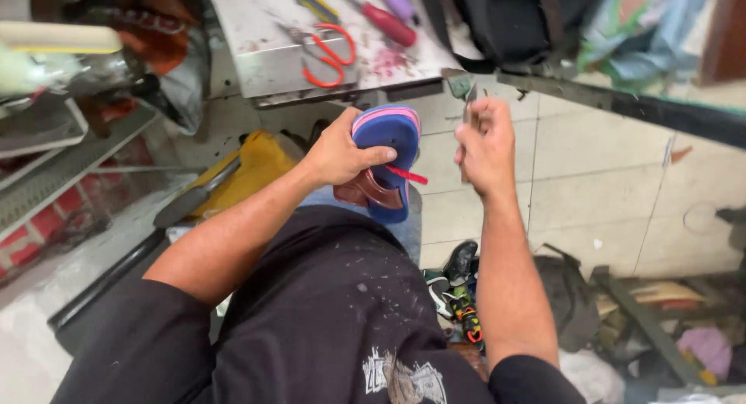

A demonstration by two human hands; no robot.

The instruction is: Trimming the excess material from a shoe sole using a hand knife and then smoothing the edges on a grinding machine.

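Left hand [342, 151] grips a blue flip-flop [388, 159] across its middle, thumb over the sole, fingers wrapped behind. Sandal sits upright over the lap, pink edge layer at top, red strap [406, 174] poking out sideways below the thumb. A brown sandal [364, 193] lies tucked against it, underneath.

Right hand [486, 144] is raised just beside the flip-flop, closed round a small metal tool [463, 87]; the tool is blurred, kind unclear.

Metal bench [264, 54] ahead: red-handled scissors [326, 54], red screwdriver [385, 22]. Black bag [505, 19] behind. Tiled floor [590, 186] at right, shoes [458, 291] piled near the knee.
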